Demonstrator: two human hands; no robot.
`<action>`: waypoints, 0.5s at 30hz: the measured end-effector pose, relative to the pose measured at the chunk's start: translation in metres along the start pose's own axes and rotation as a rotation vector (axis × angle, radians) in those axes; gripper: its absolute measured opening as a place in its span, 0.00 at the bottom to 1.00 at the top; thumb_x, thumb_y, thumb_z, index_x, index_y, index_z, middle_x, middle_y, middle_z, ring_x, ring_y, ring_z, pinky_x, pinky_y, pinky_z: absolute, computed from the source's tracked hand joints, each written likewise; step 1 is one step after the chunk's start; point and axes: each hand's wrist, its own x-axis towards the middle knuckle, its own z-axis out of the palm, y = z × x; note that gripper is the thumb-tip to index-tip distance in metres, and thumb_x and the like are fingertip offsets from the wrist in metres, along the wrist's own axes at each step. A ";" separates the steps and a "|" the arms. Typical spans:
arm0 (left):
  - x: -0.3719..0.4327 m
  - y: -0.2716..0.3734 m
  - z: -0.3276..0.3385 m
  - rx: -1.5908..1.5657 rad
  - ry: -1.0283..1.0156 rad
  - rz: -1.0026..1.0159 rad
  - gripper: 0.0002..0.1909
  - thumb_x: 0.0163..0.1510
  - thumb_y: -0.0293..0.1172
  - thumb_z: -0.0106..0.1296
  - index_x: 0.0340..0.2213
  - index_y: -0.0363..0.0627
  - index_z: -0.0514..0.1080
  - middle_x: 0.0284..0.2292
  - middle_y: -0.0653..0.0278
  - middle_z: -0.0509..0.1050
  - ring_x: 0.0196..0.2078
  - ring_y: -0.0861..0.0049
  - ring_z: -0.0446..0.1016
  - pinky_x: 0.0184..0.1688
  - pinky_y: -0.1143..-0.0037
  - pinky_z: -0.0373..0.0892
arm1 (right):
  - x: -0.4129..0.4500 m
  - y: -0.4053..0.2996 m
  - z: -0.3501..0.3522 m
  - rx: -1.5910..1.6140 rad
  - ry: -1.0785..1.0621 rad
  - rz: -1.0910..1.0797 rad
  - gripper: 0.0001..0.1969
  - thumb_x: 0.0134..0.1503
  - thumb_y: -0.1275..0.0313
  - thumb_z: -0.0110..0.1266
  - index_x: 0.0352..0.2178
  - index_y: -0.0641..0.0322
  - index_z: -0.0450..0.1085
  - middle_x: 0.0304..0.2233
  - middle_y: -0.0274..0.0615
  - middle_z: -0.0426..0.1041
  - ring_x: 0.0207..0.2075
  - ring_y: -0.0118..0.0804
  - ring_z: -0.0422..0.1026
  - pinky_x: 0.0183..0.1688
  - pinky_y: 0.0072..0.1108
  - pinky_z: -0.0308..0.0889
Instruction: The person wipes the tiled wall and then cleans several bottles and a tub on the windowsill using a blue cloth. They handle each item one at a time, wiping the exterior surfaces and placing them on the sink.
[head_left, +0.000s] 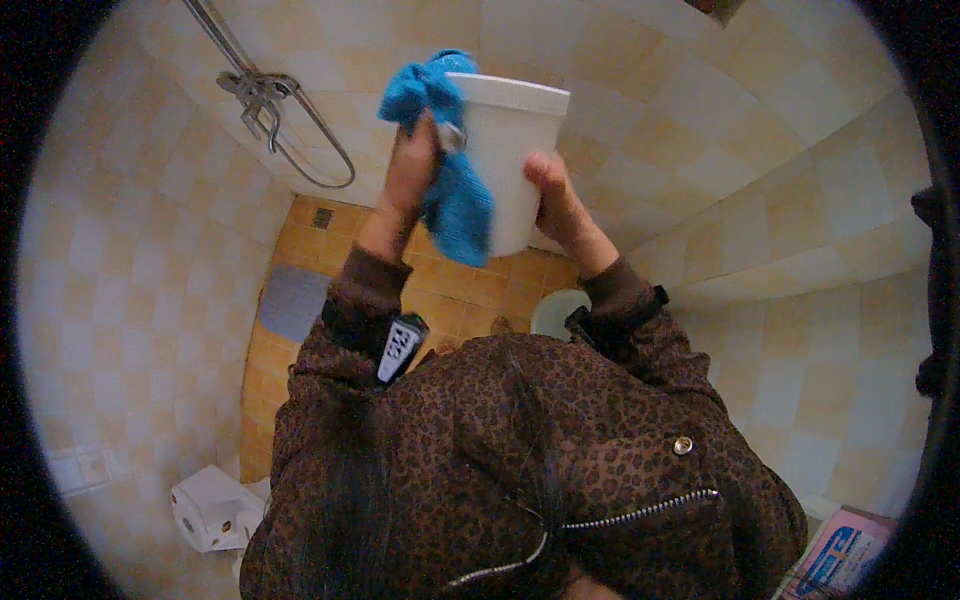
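A white plastic bin (510, 150) is held up before me, its rim uppermost and slightly tilted. My right hand (555, 191) grips its right side, thumb on the front and the other fingers hidden behind. My left hand (412, 165), a little blurred, holds a blue cloth (461, 214) against the bin's left side. Part of the cloth bunches up at the rim, and the rest hangs down along the wall. The bin's inside does not show from here.
A shower mixer (259, 94) with a looping hose is fixed to the tiled wall at upper left. On the orange floor lie a grey mat (295, 302) and a floor drain (322, 218). A pale basin (559, 311) stands below my right forearm. A white box (214, 510) is at lower left, a pink package (844, 555) at lower right.
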 end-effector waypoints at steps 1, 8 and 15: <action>0.008 -0.010 -0.005 -0.101 0.026 -0.172 0.22 0.57 0.45 0.43 0.46 0.41 0.63 0.43 0.53 0.69 0.44 0.61 0.68 0.46 0.69 0.65 | -0.002 0.000 0.003 0.025 -0.033 0.015 0.36 0.42 0.54 0.58 0.48 0.66 0.58 0.42 0.42 0.67 0.42 0.40 0.68 0.46 0.32 0.64; 0.028 0.031 -0.040 -0.715 0.079 -0.498 0.29 0.56 0.55 0.37 0.48 0.42 0.63 0.46 0.58 0.69 0.48 0.66 0.67 0.51 0.67 0.64 | -0.007 -0.025 -0.006 -0.417 -0.053 -0.148 0.46 0.32 0.61 0.69 0.52 0.63 0.54 0.46 0.45 0.66 0.49 0.39 0.63 0.51 0.30 0.60; 0.009 0.074 -0.018 -0.134 -0.391 -0.228 0.33 0.52 0.50 0.48 0.53 0.41 0.56 0.48 0.56 0.65 0.48 0.68 0.65 0.52 0.71 0.61 | 0.002 -0.030 -0.018 -0.852 -0.089 -0.373 0.50 0.29 0.60 0.70 0.53 0.63 0.53 0.46 0.45 0.66 0.49 0.41 0.65 0.52 0.28 0.59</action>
